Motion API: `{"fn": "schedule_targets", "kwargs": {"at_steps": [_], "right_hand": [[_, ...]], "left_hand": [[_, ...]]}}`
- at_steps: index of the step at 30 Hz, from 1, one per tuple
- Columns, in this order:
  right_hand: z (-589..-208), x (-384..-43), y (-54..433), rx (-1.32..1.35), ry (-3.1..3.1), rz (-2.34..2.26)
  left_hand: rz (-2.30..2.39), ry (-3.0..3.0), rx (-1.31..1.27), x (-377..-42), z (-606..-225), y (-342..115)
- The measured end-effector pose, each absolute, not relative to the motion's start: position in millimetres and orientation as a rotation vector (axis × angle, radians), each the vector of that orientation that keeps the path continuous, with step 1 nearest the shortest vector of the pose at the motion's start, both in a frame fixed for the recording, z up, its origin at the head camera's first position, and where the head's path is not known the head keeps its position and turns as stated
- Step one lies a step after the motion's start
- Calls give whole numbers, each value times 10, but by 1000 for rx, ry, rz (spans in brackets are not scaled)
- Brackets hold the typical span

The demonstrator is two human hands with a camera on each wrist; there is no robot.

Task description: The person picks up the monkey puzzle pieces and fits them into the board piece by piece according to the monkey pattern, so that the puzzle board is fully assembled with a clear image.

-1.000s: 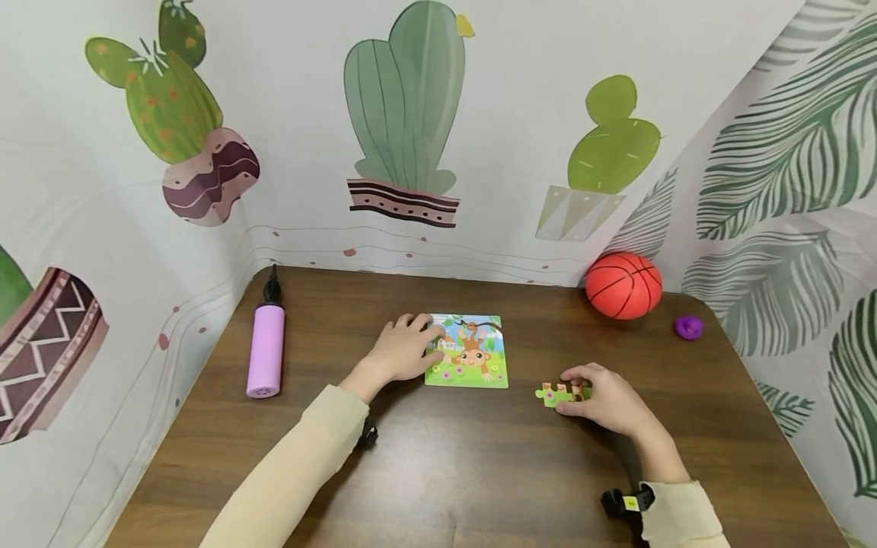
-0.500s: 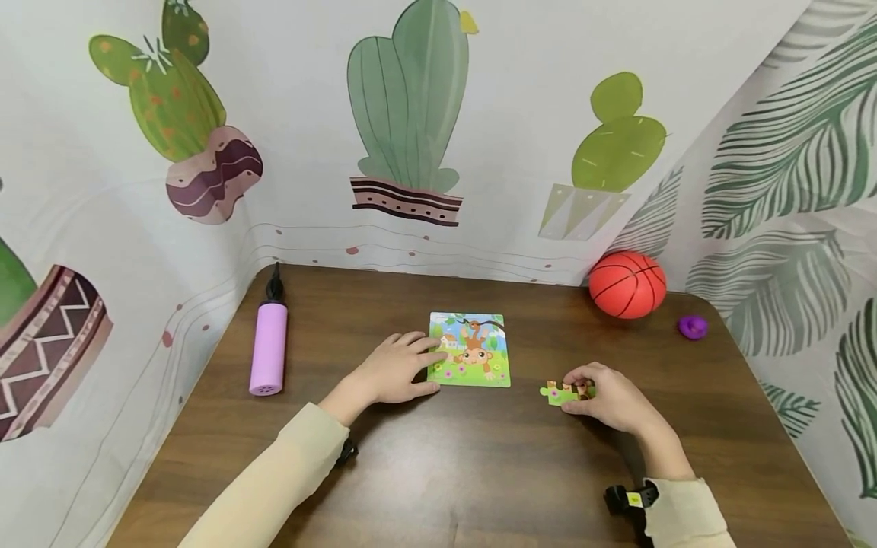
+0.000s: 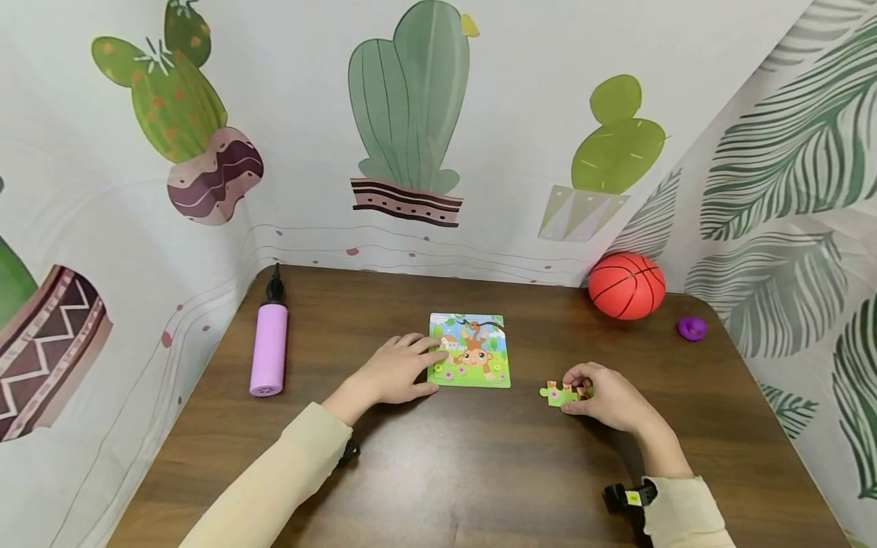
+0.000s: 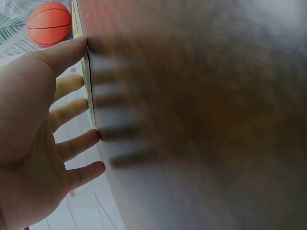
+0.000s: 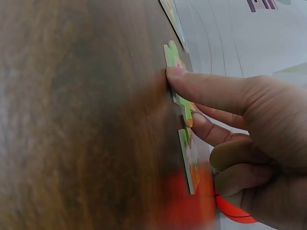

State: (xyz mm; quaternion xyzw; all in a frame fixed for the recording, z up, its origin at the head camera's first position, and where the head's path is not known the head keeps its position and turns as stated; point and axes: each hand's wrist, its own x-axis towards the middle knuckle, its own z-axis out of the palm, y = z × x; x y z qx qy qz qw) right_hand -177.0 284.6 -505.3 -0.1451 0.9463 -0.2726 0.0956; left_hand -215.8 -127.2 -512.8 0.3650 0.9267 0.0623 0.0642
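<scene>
A square jigsaw puzzle [image 3: 483,350] with a picture of a monkey hanging upside down lies on the table. My left hand [image 3: 393,371] rests at its left edge, fingers spread and thumb on the wood near the lower left corner. To the right of the puzzle, my right hand [image 3: 608,396] pinches a green puzzle piece [image 3: 555,394] between thumb and fingers, low at the tabletop. In the right wrist view the thumb presses on the edge of this puzzle piece [image 5: 173,55]. A second puzzle piece [image 5: 190,163] lies just beyond it, partly hidden by my fingers in the head view.
A pink hand pump [image 3: 269,346] with a black nozzle lies at the table's left. Toward the back right sit a red toy basketball [image 3: 626,285] and a small purple ring-shaped thing [image 3: 692,328]. A cactus-print cloth stands behind the brown table [image 3: 452,472].
My left hand has slid left and toward me, off most of the puzzle, and its fingers have spread flatter. The right hand stays almost still with the puzzle piece.
</scene>
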Motion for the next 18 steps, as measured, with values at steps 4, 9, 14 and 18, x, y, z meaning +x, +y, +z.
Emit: {"fn": "schedule_targets", "kwargs": {"at_steps": [4,9,14,18], "right_hand": [[-5058,-1776,2843,-405,2779,-859],[-5076,-1788,2842,-429,2764,-911],[-5089,-1785,2843,-421,2765,-970],[-5116,-1793,2815,-403,2742,-1066]], "left_hand": [[192,2801,1101,-2152,-5119,-1268],[182,2773,1112,-2136,-5104,-1278],[182,2743,1122,-2128,-5082,-1287],[201,2731,1110,-2124,-5057,-1294]]}}
